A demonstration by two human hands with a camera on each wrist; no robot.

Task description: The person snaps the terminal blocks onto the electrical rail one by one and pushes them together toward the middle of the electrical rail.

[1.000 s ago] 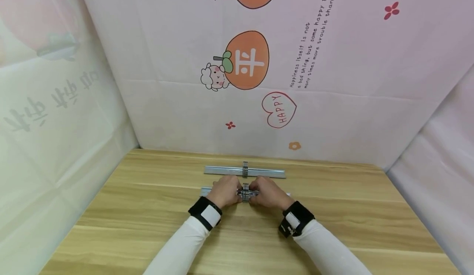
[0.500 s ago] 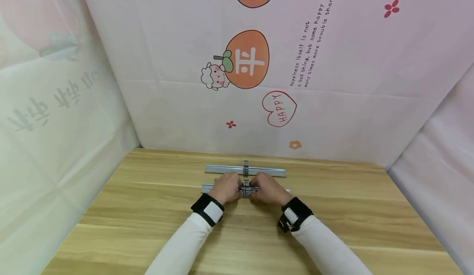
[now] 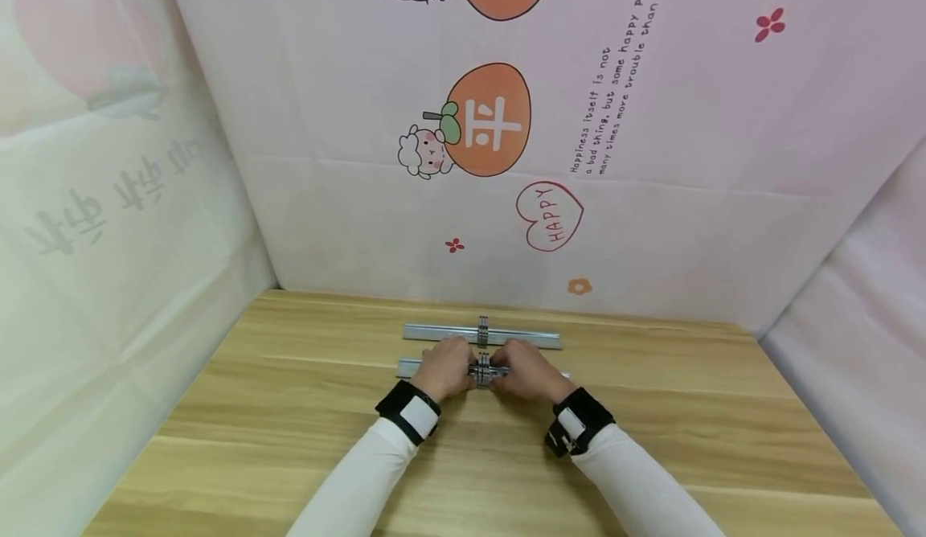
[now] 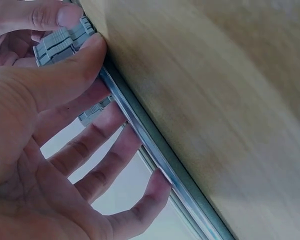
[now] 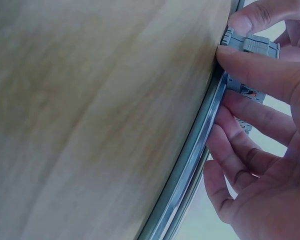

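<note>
Two grey metal DIN rails lie parallel on the table; the near rail is partly covered by my hands. Midway along it sit grey terminal blocks. My left hand grips them from the left, its thumb at the block's lower edge by the rail. From the other side my right hand pinches the same blocks, its thumb also at their edge. In both wrist views the other fingers bend against the rail's far side. How many blocks there are is hidden.
Behind stands the far rail, carrying similar terminal blocks at its middle. The wooden table ends at a printed cloth backdrop, with cloth walls left and right.
Both hands keep their hold on the terminal blocks at the near rail. They have shifted very slightly away from the body, and the head view has tilted a little.
</note>
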